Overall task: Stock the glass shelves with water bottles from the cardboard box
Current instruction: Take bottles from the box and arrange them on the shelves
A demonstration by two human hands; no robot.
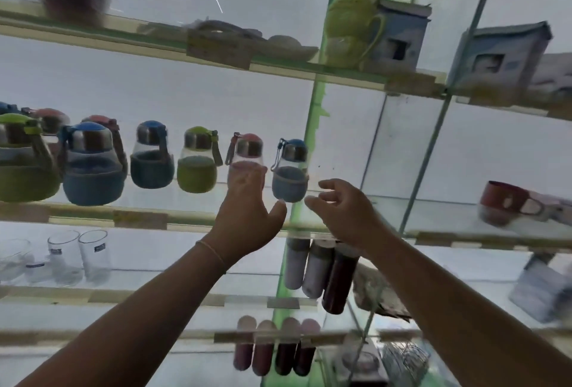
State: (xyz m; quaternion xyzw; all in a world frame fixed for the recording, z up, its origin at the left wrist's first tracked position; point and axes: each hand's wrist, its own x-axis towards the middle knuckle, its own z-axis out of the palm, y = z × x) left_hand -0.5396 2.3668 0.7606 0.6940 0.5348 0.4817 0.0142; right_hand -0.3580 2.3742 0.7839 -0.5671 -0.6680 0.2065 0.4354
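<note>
At the shelf edge nearest the camera, both arms reach up. Left hand (pixel 244 210): fingers together, pressed against the lower body of the pink-capped bottle (pixel 247 151), thumb spread toward the next one; whether it truly grips cannot be told. Right hand (pixel 343 210): spread and empty, fingers curled loosely, just right of the small blue-capped bottle (pixel 291 170), apart from it.

Risks, as judgement:
- Thumb sits near the blue-capped bottle's base; a nudge could slide it right, toward the green post (pixel 312 139).
- Bottles stand near the front of the glass shelf (pixel 139 219); a push from behind the hand could tip one off.
- Round bottoms and loose straps: a finger could snag a strap.

Counts, near to far:
- Lowest shelf: four slim flasks (pixel 275 346).
- Next shelf: three slim flasks (pixel 315 269), right; two clear tumblers (pixel 79 256), left.
- Bottle shelf: six in the front row, at least three more caps behind at far left.
- Top shelf: one green pitcher (pixel 349 33), two boxes.

Cardboard box not in view.
</note>
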